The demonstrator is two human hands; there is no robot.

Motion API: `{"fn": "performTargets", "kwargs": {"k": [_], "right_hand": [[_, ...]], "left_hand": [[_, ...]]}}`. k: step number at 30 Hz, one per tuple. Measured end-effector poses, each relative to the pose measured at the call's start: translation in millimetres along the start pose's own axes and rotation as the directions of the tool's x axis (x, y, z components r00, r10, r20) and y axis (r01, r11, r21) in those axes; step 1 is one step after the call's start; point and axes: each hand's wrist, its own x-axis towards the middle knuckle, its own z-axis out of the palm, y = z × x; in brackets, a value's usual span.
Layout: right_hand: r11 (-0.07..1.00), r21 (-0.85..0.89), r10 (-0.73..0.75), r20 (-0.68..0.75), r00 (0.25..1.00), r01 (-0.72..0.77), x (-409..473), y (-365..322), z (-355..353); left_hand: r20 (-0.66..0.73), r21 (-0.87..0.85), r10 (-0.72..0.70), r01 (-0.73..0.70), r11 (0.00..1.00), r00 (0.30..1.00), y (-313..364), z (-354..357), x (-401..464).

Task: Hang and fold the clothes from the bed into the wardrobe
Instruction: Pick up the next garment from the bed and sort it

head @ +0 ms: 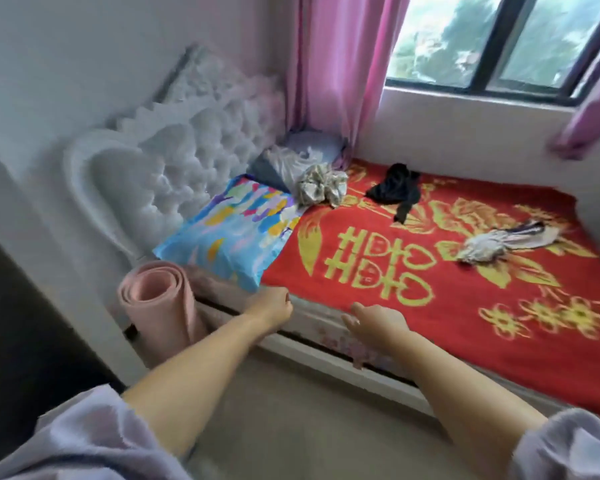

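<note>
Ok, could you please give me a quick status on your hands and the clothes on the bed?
Left hand curled, right hand open, both empty at the bed edge. Black garment, patterned bundle, pale garment lie unfolded on red blanket. Path clear.

Red blanket (pixel 499 341) with yellow flowers, black garment (pixel 394 188), blue multicoloured pillow (pixel 229 233), pink curtain (pixel 340 64).

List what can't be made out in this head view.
- Wardrobe: outside the frame.
- Black garment, patterned bundle, pale garment: too crumpled and blurred to tell their type.
- Left hand: fingers curled behind it.
- Bed: right end cut by the edge.
</note>
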Motion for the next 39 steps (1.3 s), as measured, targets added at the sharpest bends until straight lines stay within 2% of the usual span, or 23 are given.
{"fn": "performTargets", "kwargs": {"k": [3, 5, 10, 16, 23, 28, 34, 39], "right_hand": [[0.991, -0.021, 0.135, 0.031, 0.990, -0.135, -13, 100, -4], [0.972, 0.028, 0.231, 0.009, 0.973, -0.231, -14, 153, -4], [0.949, 0.115, 0.293, 0.013, 0.956, -0.293, 3, 221, -3], [0.940, 0.146, 0.302, 0.054, 0.952, -0.307, 69, 267, 12], [0.914, 0.172, 0.355, 0.091, 0.930, -0.366, 189, 338, 10], [0.877, 0.235, 0.397, 0.134, 0.908, -0.419, 254, 384, 13], [0.860, 0.270, 0.376, 0.242, 0.894, -0.434, 318, 437, 48], [0.858, 0.308, 0.319, 0.310, 0.896, -0.412, 390, 493, 84]], "left_hand": [[0.039, -0.042, 0.119, -0.118, 0.992, 0.992, 89, 23, 40], [0.085, -0.031, 0.190, -0.188, 0.982, 0.978, 139, 36, 59], [0.153, 0.005, 0.287, -0.291, 0.957, 0.946, 216, 54, 111], [0.182, 0.009, 0.280, -0.286, 0.958, 0.943, 236, 72, 191], [0.270, 0.073, 0.225, -0.253, 0.965, 0.936, 243, 75, 340], [0.322, 0.106, 0.237, -0.284, 0.953, 0.917, 272, 74, 429], [0.415, 0.088, 0.220, -0.280, 0.956, 0.883, 306, 128, 502], [0.473, 0.101, 0.154, -0.227, 0.969, 0.868, 322, 178, 559]]}}
